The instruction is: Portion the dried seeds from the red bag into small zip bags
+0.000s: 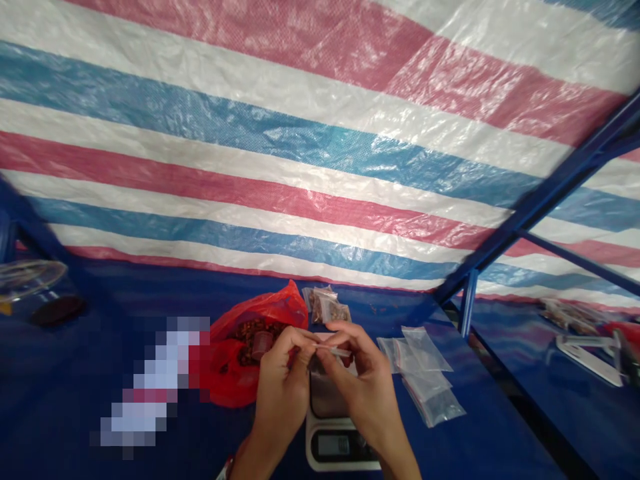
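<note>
Above a kitchen scale with a lit display, both hands meet at a small clear zip bag. My left hand pinches one end of its edge between thumb and fingers. On the other end, my right hand grips with thumb and bent fingers. Most of the bag is hidden by the hands. Left of them lies a red plastic bag, spread wide around small brown pieces. A small translucent cup rests in those pieces.
Several filled zip bags lie behind the hands. To the right, flat clear zip bags overlap on the blue table. A blue metal frame slants at the right, before a striped sheet. A pixelated patch covers the left.
</note>
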Motion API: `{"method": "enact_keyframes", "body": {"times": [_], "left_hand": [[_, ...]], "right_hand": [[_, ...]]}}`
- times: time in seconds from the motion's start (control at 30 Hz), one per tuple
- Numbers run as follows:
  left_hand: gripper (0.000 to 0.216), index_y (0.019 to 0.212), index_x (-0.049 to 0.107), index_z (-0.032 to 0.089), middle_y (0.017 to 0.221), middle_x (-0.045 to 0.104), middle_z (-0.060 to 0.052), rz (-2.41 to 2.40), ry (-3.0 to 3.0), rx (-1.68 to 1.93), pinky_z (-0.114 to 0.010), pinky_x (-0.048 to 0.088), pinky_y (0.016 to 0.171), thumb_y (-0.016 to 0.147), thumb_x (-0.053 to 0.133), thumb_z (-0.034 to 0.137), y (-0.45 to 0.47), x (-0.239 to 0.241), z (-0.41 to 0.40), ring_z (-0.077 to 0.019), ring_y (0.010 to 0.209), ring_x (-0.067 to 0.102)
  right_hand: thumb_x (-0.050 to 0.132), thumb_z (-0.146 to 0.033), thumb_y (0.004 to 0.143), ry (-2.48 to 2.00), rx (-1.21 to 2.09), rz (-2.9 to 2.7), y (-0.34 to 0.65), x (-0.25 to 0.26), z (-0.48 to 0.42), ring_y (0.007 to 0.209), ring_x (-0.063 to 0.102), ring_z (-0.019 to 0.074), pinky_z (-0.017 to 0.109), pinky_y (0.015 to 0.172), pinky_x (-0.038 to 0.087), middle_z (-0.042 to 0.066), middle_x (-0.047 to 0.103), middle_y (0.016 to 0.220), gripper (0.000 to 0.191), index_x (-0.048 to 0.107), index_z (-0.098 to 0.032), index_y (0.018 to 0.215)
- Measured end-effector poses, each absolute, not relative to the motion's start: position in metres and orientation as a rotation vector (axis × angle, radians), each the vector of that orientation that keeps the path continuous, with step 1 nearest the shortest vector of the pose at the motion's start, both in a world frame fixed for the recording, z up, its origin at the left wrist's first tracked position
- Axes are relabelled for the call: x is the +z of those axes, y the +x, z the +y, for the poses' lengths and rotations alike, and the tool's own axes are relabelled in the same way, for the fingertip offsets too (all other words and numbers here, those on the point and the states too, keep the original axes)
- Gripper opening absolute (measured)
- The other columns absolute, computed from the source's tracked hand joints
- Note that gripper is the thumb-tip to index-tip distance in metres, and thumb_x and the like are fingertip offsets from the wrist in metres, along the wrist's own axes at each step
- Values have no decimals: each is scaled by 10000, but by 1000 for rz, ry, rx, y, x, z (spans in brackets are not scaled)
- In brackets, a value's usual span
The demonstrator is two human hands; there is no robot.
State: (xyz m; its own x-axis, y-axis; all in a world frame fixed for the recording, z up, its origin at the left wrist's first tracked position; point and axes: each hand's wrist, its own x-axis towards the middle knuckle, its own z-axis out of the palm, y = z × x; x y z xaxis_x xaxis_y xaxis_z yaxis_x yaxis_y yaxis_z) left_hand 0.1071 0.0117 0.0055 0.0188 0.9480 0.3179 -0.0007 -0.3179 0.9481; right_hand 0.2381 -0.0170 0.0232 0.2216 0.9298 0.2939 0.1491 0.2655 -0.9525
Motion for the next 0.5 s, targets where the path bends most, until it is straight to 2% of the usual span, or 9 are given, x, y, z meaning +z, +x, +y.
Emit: {"method": "enact_keyframes", "body": {"times": [0.13, 0.23, 0.37, 0.5], "left_hand": [[166, 924, 757, 262, 985, 760, -38, 1041, 1640, 1543, -326, 546, 880, 960, 595, 264, 106, 13, 10, -213, 963, 686], [198, 1038, 732, 263, 1026, 748, -46, 1110, 1749, 1716, -362, 515, 933, 981, 548, 215, 104, 18, 9, -224, 1021, 653], [163, 953, 693, 238, 921, 718, -37, 1269, 1698, 1919, -355, 499, 875, 973, 543, 177, 93, 24, 12, -219, 936, 631], [148, 897, 683, 221, 882, 703, -30, 1417, 1650, 2002, -341, 500, 844, 974, 559, 198, 79, 24, 21, -203, 885, 628]], "right_hand": [[804, -404, 836, -1161, 815, -1094, 240, 23, -16, 762, 689, 184, 306, 724, 573, 5, 722, 820, 321, 697, -256, 1100], [803, -438, 832, -1184, 750, -1012, 253, 21, -14, 786, 695, 188, 310, 738, 575, 14, 725, 866, 358, 692, -238, 1107], [784, -513, 828, -1341, 478, -872, 278, 16, -5, 813, 704, 203, 316, 737, 559, 44, 741, 952, 453, 678, -221, 1156], [724, -599, 839, -1487, 286, -910, 291, 9, 12, 770, 707, 229, 326, 699, 538, 73, 760, 880, 506, 682, -186, 1129]]}}
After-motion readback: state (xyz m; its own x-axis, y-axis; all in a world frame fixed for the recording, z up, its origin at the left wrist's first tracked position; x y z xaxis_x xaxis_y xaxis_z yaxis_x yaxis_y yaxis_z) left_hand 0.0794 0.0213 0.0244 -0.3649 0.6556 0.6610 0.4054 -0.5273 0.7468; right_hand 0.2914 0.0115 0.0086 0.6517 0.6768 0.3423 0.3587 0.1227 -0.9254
